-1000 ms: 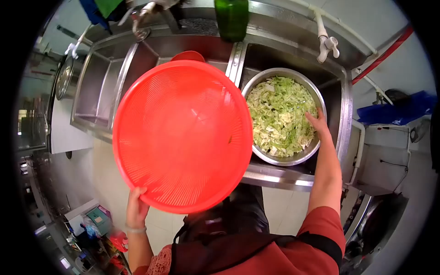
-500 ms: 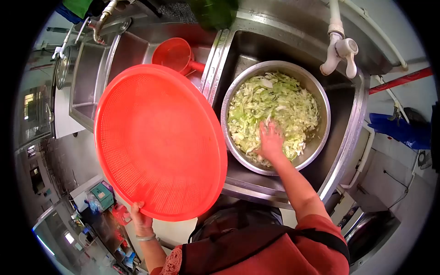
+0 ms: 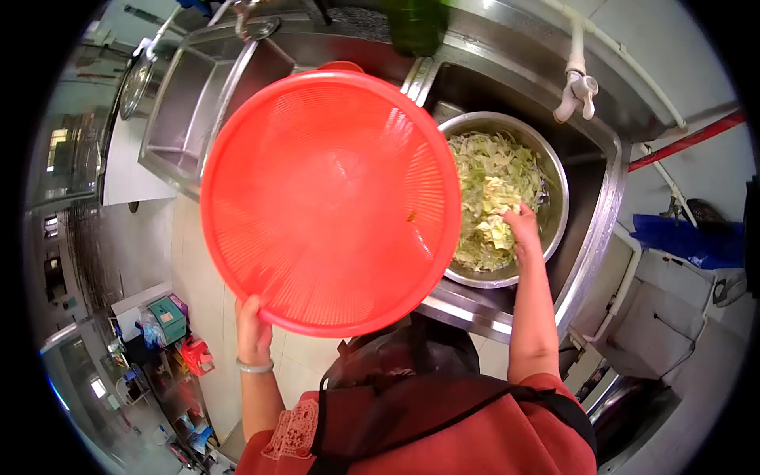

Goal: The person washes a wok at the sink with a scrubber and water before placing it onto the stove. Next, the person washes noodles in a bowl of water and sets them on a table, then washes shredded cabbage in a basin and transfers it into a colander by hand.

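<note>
My left hand [image 3: 255,328] grips the near rim of a large red plastic colander [image 3: 328,202], holding it up over the sink's front edge. Only a small yellowish scrap [image 3: 412,216] shows on the colander's inner wall. To the right, a round steel basin [image 3: 559,207] stands in the sink, full of shredded cabbage [image 3: 492,162] in water. The colander covers the basin's left edge. Above the basin, my right hand [image 3: 522,228] is closed around a clump of the shredded cabbage.
The steel sink [image 3: 590,198] has several bowls side by side. A white tap [image 3: 576,93] hangs over its right end. Behind the sink stands a green container [image 3: 416,28]. At the lower left, shelves hold a teal box [image 3: 168,318] and a red bag [image 3: 196,356].
The colander has moved right and up, now overlapping the basin's left side and hiding most of the red dipper. My right hand has come up out of the cabbage with a clump in it.
</note>
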### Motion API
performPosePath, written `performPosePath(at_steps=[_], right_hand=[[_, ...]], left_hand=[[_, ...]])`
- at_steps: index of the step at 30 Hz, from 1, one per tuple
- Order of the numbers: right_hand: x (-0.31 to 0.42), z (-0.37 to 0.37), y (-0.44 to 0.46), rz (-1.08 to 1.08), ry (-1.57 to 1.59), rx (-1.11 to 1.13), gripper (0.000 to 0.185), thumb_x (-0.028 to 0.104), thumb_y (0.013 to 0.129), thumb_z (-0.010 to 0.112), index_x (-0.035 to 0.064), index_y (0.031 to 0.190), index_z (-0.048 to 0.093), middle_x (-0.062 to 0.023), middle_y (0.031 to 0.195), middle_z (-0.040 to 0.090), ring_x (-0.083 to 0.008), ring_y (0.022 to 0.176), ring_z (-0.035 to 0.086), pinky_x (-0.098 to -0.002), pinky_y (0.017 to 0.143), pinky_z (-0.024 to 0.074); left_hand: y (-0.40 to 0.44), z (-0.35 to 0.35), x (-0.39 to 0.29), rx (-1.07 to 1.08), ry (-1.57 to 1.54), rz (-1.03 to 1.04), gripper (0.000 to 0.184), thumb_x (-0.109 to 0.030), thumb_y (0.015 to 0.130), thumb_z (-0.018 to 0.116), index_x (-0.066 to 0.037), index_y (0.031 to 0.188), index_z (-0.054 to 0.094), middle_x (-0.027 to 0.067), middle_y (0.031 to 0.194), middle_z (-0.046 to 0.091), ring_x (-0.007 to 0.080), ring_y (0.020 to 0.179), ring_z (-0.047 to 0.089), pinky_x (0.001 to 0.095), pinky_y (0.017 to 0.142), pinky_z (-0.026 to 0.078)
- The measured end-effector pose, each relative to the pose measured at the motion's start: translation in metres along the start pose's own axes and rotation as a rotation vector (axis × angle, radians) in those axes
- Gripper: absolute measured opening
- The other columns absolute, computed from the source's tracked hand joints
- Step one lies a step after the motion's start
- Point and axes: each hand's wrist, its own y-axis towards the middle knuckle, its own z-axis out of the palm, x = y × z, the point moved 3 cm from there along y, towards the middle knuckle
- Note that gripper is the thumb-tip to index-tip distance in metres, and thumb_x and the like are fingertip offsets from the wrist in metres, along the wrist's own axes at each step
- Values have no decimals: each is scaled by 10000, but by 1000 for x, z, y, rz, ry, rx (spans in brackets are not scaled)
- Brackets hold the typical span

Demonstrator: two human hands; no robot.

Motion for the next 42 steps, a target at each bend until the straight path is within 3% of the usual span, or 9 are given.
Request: performPosePath(at_steps=[11, 15, 18, 21, 25, 31, 37, 41, 42], right_hand=[[190, 67, -174, -482, 146, 213, 440, -39, 715, 600, -19, 1150, 540, -93, 1011, 646, -177, 872, 638, -292, 791, 517], [161, 160, -168, -579, -146, 357, 414, 62, 733, 638, -14, 1120, 513, -168, 1063, 566, -261, 1019, 569, -385, 871, 475], [132, 192, -167, -869, -959, 342, 692, 340, 766, 689, 17, 1320, 429, -284, 1358, 375, -383, 1239, 411, -424, 1022, 356], [167, 157, -195, -1081, -687, 217, 385, 206, 808, 653, 89, 1168, 581, -212, 1170, 565, -358, 1086, 549, -412, 922, 453], [167, 68, -127, -754, -312, -2, 177, 77, 837, 601, 73, 1004, 658, -97, 1008, 658, -226, 882, 648, -296, 742, 527], [42, -32, 97, -273, -909, -279, 688, 441, 751, 694, 175, 1339, 456, -158, 1430, 330, -368, 1297, 346, -469, 1021, 363], [0, 43, 62, -237, -1463, 152, 704, 433, 752, 701, 246, 1367, 412, -137, 1468, 257, -416, 1326, 272, -604, 1028, 298], [27, 26, 45, -265, -1550, 660, 549, 380, 753, 714, 194, 1246, 563, -124, 1327, 473, -300, 1231, 448, -452, 1029, 380], [52, 22, 41, -281, -1462, 562, 450, 350, 765, 702, 161, 1166, 623, -134, 1224, 554, -275, 1157, 519, -404, 995, 415]], left_hand=[[15, 37, -10, 216, 70, 33, 360, -7, 792, 493, 47, 1145, 545, 104, 1073, 617, 182, 929, 605, 311, 816, 483], [21, 40, -3, 223, 28, -55, 390, 8, 767, 504, 33, 1154, 546, 109, 1083, 613, 188, 947, 600, 311, 827, 479], [24, 29, 2, 211, -38, -30, 419, 13, 755, 510, 37, 1172, 528, 116, 1103, 606, 210, 976, 597, 323, 858, 477], [14, 11, 2, 188, -20, -27, 451, 12, 751, 520, 44, 1200, 498, 118, 1137, 593, 228, 1012, 588, 340, 887, 474], [1, -15, 14, 135, 10, -109, 446, -25, 789, 541, 35, 1226, 469, 121, 1159, 582, 231, 1031, 584, 353, 890, 485], [-17, 1, 13, -41, 63, -61, 425, -141, 896, 577, 15, 1267, 440, 116, 1204, 554, 219, 1074, 560, 345, 911, 471], [-27, 16, 9, -160, 285, 131, 501, -110, 885, 583, 21, 1325, 381, 148, 1273, 499, 249, 1159, 497, 363, 975, 409], [-47, 36, 2, -504, 429, 380, 552, -100, 865, 600, 17, 1348, 360, 170, 1292, 476, 283, 1217, 439, 394, 1016, 348], [-59, 73, -22, -540, 752, 711, 551, -100, 853, 606, 15, 1341, 376, 175, 1300, 469, 286, 1235, 419, 398, 1027, 328]])
